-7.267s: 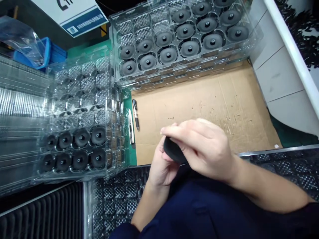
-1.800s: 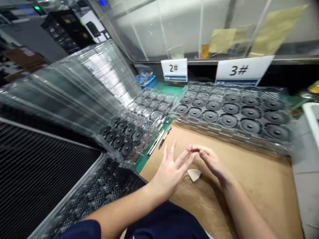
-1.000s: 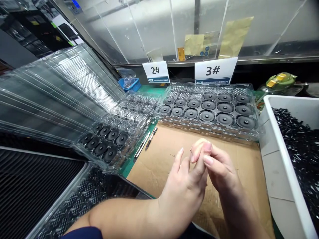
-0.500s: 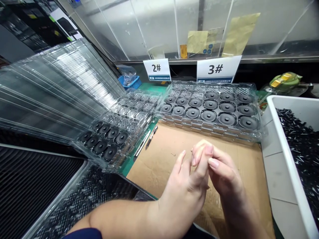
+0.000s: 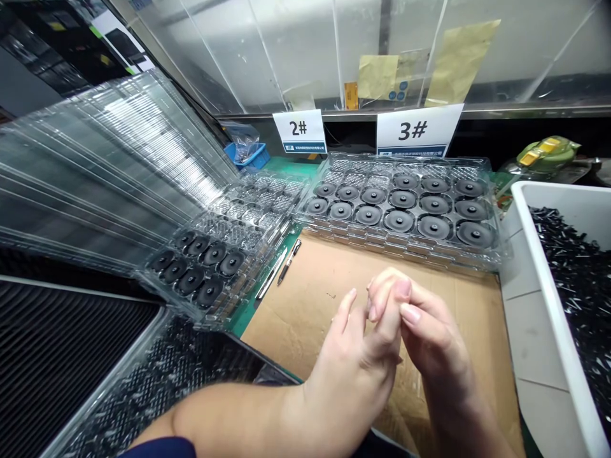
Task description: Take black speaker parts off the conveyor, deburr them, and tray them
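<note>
Above the brown cardboard sheet [image 5: 296,318], my two hands meet fingertip to fingertip. My left hand [image 5: 360,356] shows its back, one outer finger raised and the others bent in toward the right hand. Curled around a finger of the left is my right hand [image 5: 432,324], its thumb pressed close beside that fingertip. Whether anything small lies between the fingers is hidden. Beyond the hands stands a clear plastic tray [image 5: 405,238] with black round discs [image 5: 435,226] in its front rows and part of the back.
Left of the cardboard lies another clear tray [image 5: 252,238] with several black discs, under a raised transparent lid [image 5: 109,159]. A pen [image 5: 289,262] and a thin metal tool [image 5: 271,273] rest between. At right, a white bin [image 5: 539,305] holds many small black parts [image 5: 577,280].
The hands keep almost the same pose, fingers still together. The view has shifted very slightly; nothing else has visibly moved.
</note>
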`<move>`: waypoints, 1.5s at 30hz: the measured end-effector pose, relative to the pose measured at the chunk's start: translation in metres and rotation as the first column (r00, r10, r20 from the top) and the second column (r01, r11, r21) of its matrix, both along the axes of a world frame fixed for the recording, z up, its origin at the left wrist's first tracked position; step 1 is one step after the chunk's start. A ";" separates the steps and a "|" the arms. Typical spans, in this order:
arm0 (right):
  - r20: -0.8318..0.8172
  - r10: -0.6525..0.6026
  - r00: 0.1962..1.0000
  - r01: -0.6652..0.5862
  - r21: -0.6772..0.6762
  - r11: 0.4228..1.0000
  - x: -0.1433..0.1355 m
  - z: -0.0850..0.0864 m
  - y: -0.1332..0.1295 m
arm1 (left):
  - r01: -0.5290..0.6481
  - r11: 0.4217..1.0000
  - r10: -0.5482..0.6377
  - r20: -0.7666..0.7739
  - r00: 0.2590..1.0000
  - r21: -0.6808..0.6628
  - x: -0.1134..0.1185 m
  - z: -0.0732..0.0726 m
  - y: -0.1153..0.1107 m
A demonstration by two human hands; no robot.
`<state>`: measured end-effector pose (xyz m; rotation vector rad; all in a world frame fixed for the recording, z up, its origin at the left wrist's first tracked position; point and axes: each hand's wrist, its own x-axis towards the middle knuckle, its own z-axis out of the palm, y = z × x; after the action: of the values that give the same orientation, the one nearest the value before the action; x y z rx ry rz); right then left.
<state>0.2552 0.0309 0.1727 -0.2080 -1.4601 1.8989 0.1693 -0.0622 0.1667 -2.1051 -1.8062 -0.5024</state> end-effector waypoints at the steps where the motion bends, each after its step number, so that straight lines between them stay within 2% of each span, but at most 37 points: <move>1: -0.002 -0.001 1.000 0.001 0.001 1.000 0.000 0.000 0.000 | 0.003 1.000 -0.003 0.012 1.000 0.011 0.000 0.000 0.000; 7: -0.006 0.002 1.000 -0.002 0.011 1.000 0.002 0.000 -0.001 | 0.013 1.000 -0.014 0.127 0.992 0.011 0.001 0.000 0.000; 12: -0.011 0.016 1.000 -0.016 -0.003 1.000 0.001 0.001 -0.001 | 0.013 1.000 -0.016 0.117 0.993 0.025 0.002 0.003 0.000; 17: -0.025 0.023 0.999 -0.023 -0.001 1.000 0.000 0.001 0.000 | 0.030 0.999 -0.038 0.189 0.981 0.044 0.001 0.006 0.003; 24: -0.022 0.025 0.999 -0.025 -0.024 0.999 0.001 0.002 -0.002 | 0.004 1.000 -0.005 0.104 0.995 0.012 0.001 0.001 -0.002; 29: 0.007 0.013 1.000 -0.013 -0.013 1.000 0.003 0.003 -0.004 | 0.014 0.999 -0.022 0.162 0.987 0.050 0.002 0.001 0.000; 34: 0.019 0.012 1.000 -0.012 -0.023 1.000 0.003 0.005 -0.005 | 0.020 1.000 -0.023 0.229 0.973 0.014 0.003 0.002 0.000; 40: 0.048 0.015 0.999 -0.015 -0.006 1.000 0.004 0.007 -0.005 | -0.001 0.999 -0.010 0.210 0.978 0.049 0.004 0.001 0.001; 45: 0.057 -0.005 0.998 0.004 0.017 1.000 0.004 0.007 -0.005 | 0.021 1.000 -0.027 0.298 0.954 0.022 0.004 0.000 -0.001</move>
<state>0.2589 0.0259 0.1799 -0.2593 -1.5116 1.8901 0.1731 -0.0628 0.1663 -2.1330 -1.9239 -0.8825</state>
